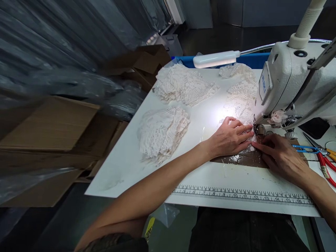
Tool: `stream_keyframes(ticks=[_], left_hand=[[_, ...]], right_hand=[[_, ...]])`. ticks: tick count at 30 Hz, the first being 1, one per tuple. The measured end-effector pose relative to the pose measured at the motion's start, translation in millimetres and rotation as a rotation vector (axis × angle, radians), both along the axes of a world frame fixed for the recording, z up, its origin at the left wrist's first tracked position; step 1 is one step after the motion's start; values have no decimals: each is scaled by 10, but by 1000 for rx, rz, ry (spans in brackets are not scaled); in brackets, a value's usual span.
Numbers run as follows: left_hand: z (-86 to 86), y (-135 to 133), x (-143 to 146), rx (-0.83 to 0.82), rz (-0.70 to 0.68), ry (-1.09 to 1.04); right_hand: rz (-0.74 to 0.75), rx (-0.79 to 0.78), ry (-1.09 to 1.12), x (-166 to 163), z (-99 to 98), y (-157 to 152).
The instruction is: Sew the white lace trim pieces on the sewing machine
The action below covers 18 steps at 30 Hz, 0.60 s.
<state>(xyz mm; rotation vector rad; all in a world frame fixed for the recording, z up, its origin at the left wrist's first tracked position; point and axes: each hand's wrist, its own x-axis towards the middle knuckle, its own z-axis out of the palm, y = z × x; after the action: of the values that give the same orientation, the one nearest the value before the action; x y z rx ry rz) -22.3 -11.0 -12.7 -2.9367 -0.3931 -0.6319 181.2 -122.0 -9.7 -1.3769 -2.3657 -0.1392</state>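
My left hand (232, 137) lies flat on white lace fabric (243, 106) beside the needle area of a white sewing machine (278, 84), its fingers stretched out. Right of it, my right hand (282, 155) has its fingers curled, with the thumb side at the near edge of the lace. The lace runs away from my hands toward the back of the table, lit by a bright spot. My fingers and the machine head partly hide the spot under the needle.
Two piles of white lace, a back one (181, 84) and a nearer one (164, 131), lie left. Blue thread snips (306, 149) and red-handled scissors (322, 164) lie right. A ruler strip (244, 195) runs along the front edge. A lamp (216, 59) hangs above; cardboard boxes (49, 122) stand left.
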Motion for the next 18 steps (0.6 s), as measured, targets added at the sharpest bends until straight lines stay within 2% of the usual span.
stream_keyframes(ticks=[11,18], left_hand=[[48,-13,-18,36,3,56],[33,0,-20,-6,1,62]], right_hand=[[-6,-58,84,-3,6,-1],[-27,-154,130,13,30,7]])
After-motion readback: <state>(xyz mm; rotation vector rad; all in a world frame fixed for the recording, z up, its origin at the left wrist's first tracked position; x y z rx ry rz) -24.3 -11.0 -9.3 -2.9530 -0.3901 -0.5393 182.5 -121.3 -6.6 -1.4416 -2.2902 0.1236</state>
